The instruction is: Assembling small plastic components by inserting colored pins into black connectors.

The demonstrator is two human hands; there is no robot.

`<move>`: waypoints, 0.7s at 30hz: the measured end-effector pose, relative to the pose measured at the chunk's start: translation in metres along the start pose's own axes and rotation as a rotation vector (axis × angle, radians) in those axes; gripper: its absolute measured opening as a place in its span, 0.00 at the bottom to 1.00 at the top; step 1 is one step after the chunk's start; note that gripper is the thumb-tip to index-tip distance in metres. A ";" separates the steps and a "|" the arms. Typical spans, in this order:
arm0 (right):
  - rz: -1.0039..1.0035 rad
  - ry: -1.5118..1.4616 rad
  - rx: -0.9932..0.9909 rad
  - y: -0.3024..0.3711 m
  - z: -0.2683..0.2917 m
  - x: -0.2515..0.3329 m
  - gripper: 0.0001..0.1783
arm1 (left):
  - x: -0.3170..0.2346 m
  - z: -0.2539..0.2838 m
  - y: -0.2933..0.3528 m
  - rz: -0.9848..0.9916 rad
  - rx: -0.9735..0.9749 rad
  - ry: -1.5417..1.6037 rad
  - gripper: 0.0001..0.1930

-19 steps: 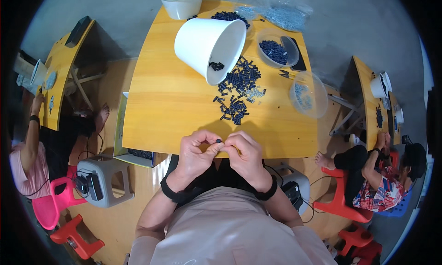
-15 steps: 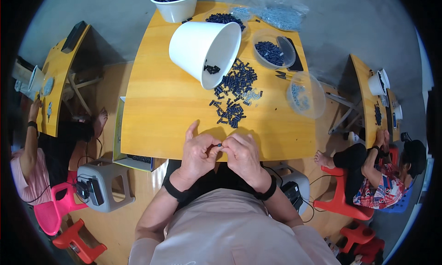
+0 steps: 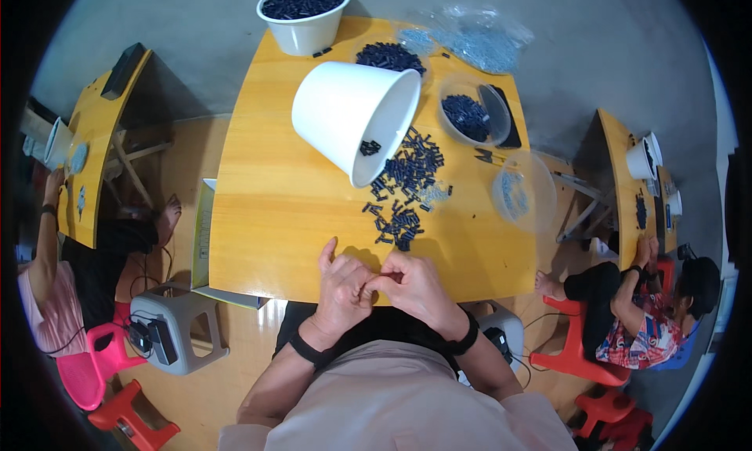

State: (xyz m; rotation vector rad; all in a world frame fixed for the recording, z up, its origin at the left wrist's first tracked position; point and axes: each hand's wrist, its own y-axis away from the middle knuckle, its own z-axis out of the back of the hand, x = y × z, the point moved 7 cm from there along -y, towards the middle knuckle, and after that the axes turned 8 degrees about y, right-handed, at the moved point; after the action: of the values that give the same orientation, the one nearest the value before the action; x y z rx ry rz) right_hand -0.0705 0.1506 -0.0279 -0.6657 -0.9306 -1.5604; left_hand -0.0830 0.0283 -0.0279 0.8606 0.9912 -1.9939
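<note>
Nearest us, at the lower centre of the frame, the left hand (image 3: 345, 289) and right hand (image 3: 409, 285) meet at the desk's (image 3: 274, 224) front edge, fingers bent and tips together; we cannot tell whether they grip anything, as the fingers hide it. Just beyond, at the centre, we see small black pieces (image 3: 401, 225) in a loose pile, with pale blue bits (image 3: 433, 194) at its right side. Behind the pile a white bucket (image 3: 337, 114) lies on its side, a few black pieces inside its mouth. Right of centre we see a clear tub (image 3: 540, 186) with blue bits and, beyond it, a clear bowl (image 3: 454, 83) of dark pieces. Farthest, a white pail (image 3: 304, 39) full of black pieces stands at the upper left of the desk, and a clear bag (image 3: 486, 37) lies at the upper right.
</note>
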 end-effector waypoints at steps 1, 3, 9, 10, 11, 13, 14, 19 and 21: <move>-0.008 0.032 0.030 -0.001 0.000 -0.001 0.12 | 0.001 0.000 0.000 0.006 -0.010 0.012 0.07; -0.009 0.066 0.070 -0.002 0.001 0.000 0.11 | 0.000 -0.001 -0.003 0.002 -0.007 0.009 0.07; -0.056 0.101 0.175 -0.007 -0.001 0.001 0.12 | 0.000 -0.003 -0.002 0.000 0.033 0.024 0.08; -0.024 0.120 0.192 -0.009 -0.002 0.000 0.11 | 0.001 -0.004 -0.002 0.004 0.033 0.028 0.08; 0.006 0.139 0.209 -0.010 -0.004 0.000 0.11 | 0.002 -0.005 -0.003 -0.002 0.036 0.018 0.08; 0.000 0.158 0.246 -0.014 -0.002 0.004 0.10 | 0.004 -0.006 -0.002 -0.001 0.041 0.014 0.08; 0.000 0.175 0.279 -0.015 -0.003 0.006 0.10 | 0.005 -0.008 -0.002 -0.003 0.051 0.010 0.07; -0.005 0.216 0.302 -0.017 -0.004 0.007 0.12 | 0.002 -0.009 -0.003 -0.029 0.060 -0.007 0.07; -0.004 0.240 0.310 -0.017 -0.007 0.003 0.12 | 0.003 -0.009 -0.001 -0.017 0.051 -0.005 0.07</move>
State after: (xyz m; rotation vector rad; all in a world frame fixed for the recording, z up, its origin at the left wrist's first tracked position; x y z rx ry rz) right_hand -0.0869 0.1438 -0.0327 -0.2523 -0.9637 -1.4225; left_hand -0.0835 0.0359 -0.0343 0.8766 0.9516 -2.0428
